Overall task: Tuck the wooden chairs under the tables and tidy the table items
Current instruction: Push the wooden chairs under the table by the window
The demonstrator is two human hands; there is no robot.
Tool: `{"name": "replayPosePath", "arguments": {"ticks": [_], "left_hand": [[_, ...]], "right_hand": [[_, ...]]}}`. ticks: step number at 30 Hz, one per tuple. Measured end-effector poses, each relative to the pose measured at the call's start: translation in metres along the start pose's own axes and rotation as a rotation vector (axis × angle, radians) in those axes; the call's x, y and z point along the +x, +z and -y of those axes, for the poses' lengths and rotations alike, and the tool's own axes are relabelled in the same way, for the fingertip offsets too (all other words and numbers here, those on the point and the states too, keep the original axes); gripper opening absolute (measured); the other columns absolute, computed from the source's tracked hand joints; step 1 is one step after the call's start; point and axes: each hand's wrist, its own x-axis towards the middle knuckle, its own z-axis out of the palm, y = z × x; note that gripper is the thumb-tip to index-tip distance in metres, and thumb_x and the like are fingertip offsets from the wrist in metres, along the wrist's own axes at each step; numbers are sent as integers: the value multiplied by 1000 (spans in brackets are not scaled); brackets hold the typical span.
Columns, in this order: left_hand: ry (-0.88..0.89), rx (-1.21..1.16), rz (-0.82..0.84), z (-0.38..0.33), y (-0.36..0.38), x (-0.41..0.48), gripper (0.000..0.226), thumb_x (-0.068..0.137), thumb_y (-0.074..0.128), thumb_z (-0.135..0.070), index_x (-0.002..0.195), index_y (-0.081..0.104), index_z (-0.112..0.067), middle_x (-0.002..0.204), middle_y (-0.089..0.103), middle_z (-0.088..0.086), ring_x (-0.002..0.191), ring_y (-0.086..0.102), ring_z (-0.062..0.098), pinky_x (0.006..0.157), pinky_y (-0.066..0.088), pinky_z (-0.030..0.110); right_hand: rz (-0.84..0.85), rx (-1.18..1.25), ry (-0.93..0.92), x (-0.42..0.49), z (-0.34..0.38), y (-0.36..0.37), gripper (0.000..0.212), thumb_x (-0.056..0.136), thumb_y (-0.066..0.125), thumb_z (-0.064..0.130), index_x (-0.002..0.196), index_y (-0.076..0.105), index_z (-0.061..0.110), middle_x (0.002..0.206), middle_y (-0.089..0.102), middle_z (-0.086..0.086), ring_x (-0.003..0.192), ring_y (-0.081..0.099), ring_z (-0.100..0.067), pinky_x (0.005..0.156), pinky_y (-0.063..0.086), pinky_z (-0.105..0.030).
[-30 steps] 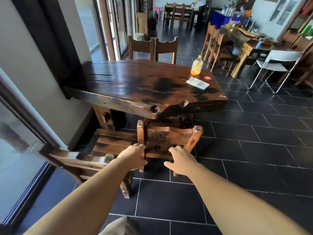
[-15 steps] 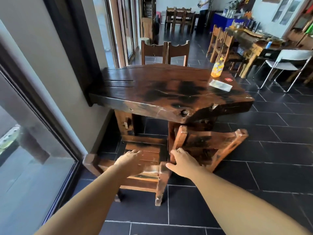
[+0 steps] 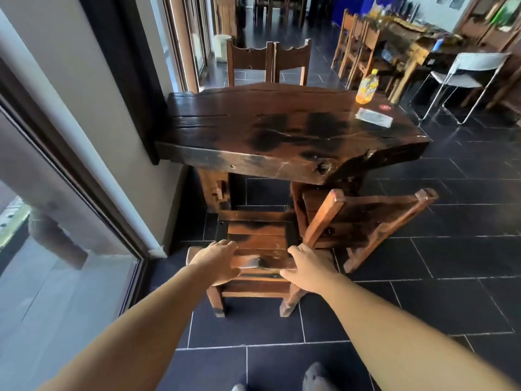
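Observation:
A dark slab table [image 3: 282,131] stands against the wall. Below its near edge is a wooden chair [image 3: 259,235], seat partly under the top, its backrest toward me. My left hand [image 3: 218,262] grips the left end of that backrest and my right hand [image 3: 308,268] grips the right end. A second wooden chair [image 3: 366,218] stands just to the right, angled, seat partly under the table. On the table's far right are an orange drink bottle [image 3: 366,87], a flat white packet [image 3: 373,117] and a small red sticker [image 3: 384,107].
Two wooden chairs [image 3: 267,62] stand at the table's far side. A glass door and wall [image 3: 70,193] run along the left. A white folding chair [image 3: 465,77] and another table with wooden chairs [image 3: 363,49] stand at the back right. Dark tile floor [image 3: 423,292] lies to the right.
The left chair has swung round from sideways to square with the table and slid toward it. Both hands stay on its backrest. My view has shifted left.

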Motion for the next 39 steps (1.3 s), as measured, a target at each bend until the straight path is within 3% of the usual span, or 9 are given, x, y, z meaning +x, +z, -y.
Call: {"name": "replayPosePath", "arguments": {"ticks": [8, 12, 16, 20, 25, 31, 35, 39], "left_hand": [[-46, -237, -95, 16, 46, 26, 73, 84, 66, -55, 143, 44, -19, 140, 51, -2, 127, 47, 22, 102, 43, 33], [-46, -242, -105, 28, 76, 38, 80, 82, 62, -66, 143, 45, -17, 138, 54, -1, 129, 47, 21, 106, 41, 33], [17, -71, -175, 31, 99, 50, 84, 76, 39, -79, 137, 48, -21, 133, 56, -2, 127, 48, 21, 114, 32, 36], [33, -69, -161, 31, 113, 66, 85, 75, 47, -81, 135, 48, -20, 130, 55, -2, 128, 46, 22, 121, 15, 41], [26, -3, -173, 34, 121, 81, 88, 65, 29, -89, 117, 58, -25, 110, 62, -7, 111, 55, 20, 113, 21, 40], [6, 11, -303, 32, 133, 85, 65, 69, 43, -78, 100, 64, -26, 95, 65, -6, 93, 60, 25, 95, 29, 40], [2, 4, -318, 32, 132, 89, 55, 69, 62, -73, 97, 66, -26, 92, 64, -6, 89, 61, 25, 94, 32, 41], [-12, -19, -329, 32, 129, 98, 56, 69, 60, -75, 96, 66, -26, 93, 64, -7, 89, 60, 24, 94, 33, 41]], "right_hand": [[-75, -72, -74, 46, -5, 39, 71, 92, 47, 66, 145, 40, 21, 144, 46, -5, 129, 50, -27, 103, 47, -44], [-90, -84, -65, 67, -13, 63, 71, 89, 45, 72, 135, 47, 19, 132, 55, -6, 119, 56, -27, 100, 47, -43], [-123, -134, -36, 79, -17, 83, 75, 85, 41, 79, 128, 52, 19, 121, 61, -5, 111, 60, -27, 97, 44, -43], [-190, -189, -38, 86, -24, 103, 78, 77, 27, 85, 110, 59, 22, 106, 66, -1, 100, 60, -27, 89, 40, -45], [-280, -105, -33, 93, -33, 117, 74, 77, 36, 83, 104, 67, 22, 98, 68, 1, 92, 61, -26, 83, 40, -43], [-355, 28, 5, 99, -31, 125, 67, 72, 49, 81, 94, 70, 22, 90, 67, 3, 88, 60, -25, 80, 40, -42], [-377, 3, -6, 103, -33, 128, 65, 73, 53, 82, 93, 68, 22, 89, 66, 3, 86, 59, -24, 79, 39, -42], [-385, -22, -11, 112, -38, 123, 65, 74, 52, 82, 93, 66, 22, 90, 65, 3, 87, 58, -24, 80, 37, -41]]}}
